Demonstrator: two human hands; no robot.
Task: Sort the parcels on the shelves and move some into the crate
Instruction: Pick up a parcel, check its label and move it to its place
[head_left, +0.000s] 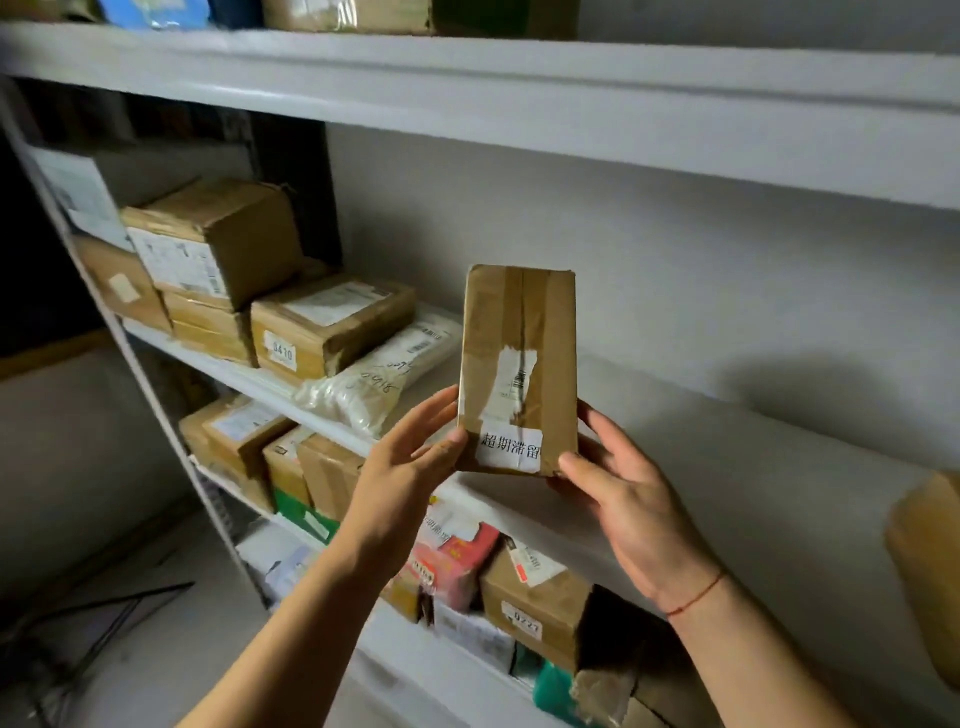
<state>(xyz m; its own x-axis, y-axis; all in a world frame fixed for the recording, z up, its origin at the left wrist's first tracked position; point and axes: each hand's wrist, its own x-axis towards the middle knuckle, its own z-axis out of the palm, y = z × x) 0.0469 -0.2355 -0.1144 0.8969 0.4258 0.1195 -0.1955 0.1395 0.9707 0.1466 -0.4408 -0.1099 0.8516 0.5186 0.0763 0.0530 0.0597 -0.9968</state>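
Both hands grasp small brown parcel (519, 364) at its lower end: left hand (410, 467) on left edge, right hand (618, 488) on right edge, thumb on front. Parcel upright, raised in front of middle shelf (727, 441). Boxes (332, 322) stacked on shelf, far left.

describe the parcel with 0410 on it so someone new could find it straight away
Start at the white metal shelving and go to its middle shelf, left half. There, right of a stack of brown cartons, lies a flat brown taped box with a white plastic mailer leaning against its right side. It alone shows a white sticker reading 0410 on its front face.
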